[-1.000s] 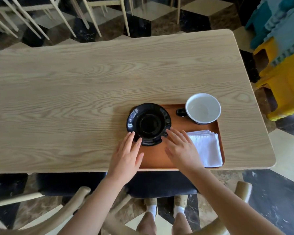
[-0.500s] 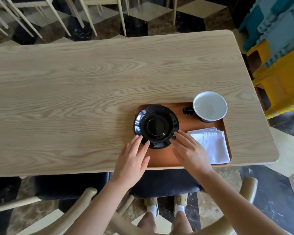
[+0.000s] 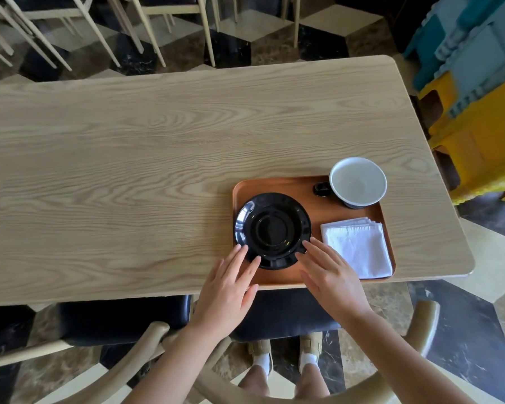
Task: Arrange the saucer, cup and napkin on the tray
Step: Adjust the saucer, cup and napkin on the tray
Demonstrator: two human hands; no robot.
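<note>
A black saucer [image 3: 273, 230] lies on the left half of an orange-brown tray [image 3: 280, 185] near the table's front right. At the tray's far right corner stands a cup [image 3: 357, 182], white inside, with a dark handle pointing left. A folded white napkin [image 3: 359, 247] lies at the tray's near right. My left hand [image 3: 226, 287] has its fingers spread, its fingertips touching the saucer's near left rim. My right hand [image 3: 331, 277] is spread too, its fingertips at the saucer's near right rim. Neither hand holds anything.
The light wooden table [image 3: 129, 170] stretches far to the left of the tray. A dark-cushioned chair [image 3: 123, 319] sits tucked under the near edge. Pale chair legs [image 3: 105, 30] stand beyond the far edge. Yellow and blue crates [image 3: 478, 97] stand to the right.
The saucer has slid a little to the right, fully onto the tray, with both hands following at its near rim. The cup and napkin have not moved on the tray.
</note>
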